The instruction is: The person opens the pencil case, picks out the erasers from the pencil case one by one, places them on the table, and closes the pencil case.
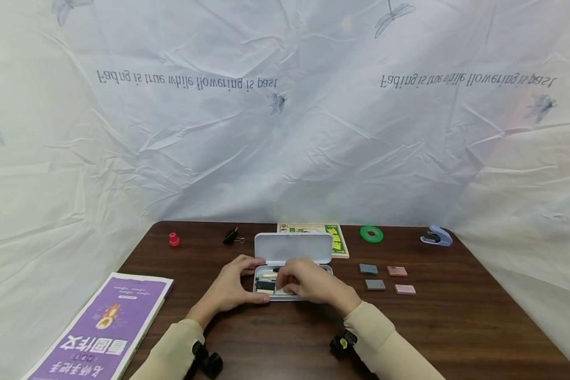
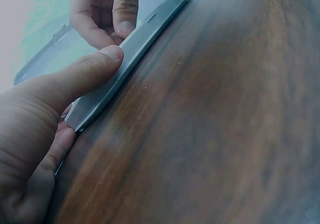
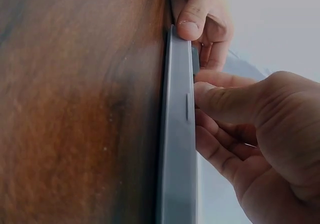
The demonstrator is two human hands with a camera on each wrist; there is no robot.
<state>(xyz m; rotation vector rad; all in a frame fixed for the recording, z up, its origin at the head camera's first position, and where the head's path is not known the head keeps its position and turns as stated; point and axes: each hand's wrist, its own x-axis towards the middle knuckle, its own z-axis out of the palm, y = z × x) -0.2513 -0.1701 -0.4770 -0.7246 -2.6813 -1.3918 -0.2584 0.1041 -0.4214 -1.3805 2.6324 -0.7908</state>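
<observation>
Your left hand [image 1: 227,286] grips the case [image 3: 179,134] by its left end; your right hand [image 1: 310,281], fingers bent, dips inside, though I can't tell whether it pinches anything.

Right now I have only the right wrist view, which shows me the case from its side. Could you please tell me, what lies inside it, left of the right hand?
Observer: From the head view, a pale, slim item lies in the case, left of the right hand.
Operator: Thank you. And what is on the table, to the right of the case?
Observer: Four small blocks: two grey blocks and two pink blocks.
Operator: Is there something behind the case?
Observer: Yes, a book, partly hidden by the open lid.
</observation>
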